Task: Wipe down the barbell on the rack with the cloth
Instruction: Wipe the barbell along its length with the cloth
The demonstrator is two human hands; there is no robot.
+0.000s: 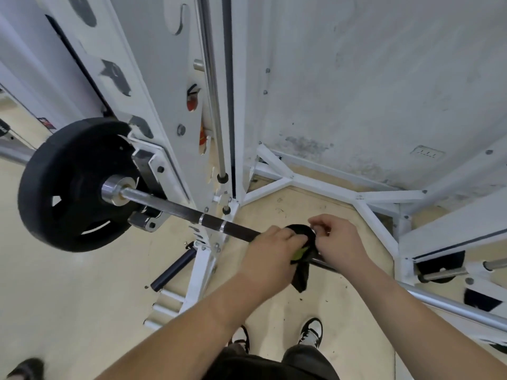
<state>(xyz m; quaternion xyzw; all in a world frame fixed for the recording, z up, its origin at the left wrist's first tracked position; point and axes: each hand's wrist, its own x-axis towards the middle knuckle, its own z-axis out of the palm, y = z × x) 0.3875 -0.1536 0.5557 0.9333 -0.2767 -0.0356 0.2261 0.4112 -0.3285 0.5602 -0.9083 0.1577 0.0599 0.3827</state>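
Barbell [175, 205]: racked, running from centre left down to lower right of the frame. Cloth [301, 248]: black with a green patch, draped over the bar at centre, one corner hanging. I have my left hand [270, 253] closed on the cloth and my right hand [338, 239] pinching its other edge. Black plate [71, 185] at left, white rack [192, 105] behind. Progress, by my judgement: early; most of the shaft remains.

Barbell [175, 205]: bare metal, dull dark along knurled-looking shaft, bright polished at sleeve collar. Weight plate [68, 185]: matt black, rubbery look. Cloth [301, 250]: soft black fabric, 1 yellow-green patch. Rack [277, 185]: white painted metal, chipped and scuffed. Wall [384, 91]: rough, stained. Floor [68, 283]: smooth pale wood look.
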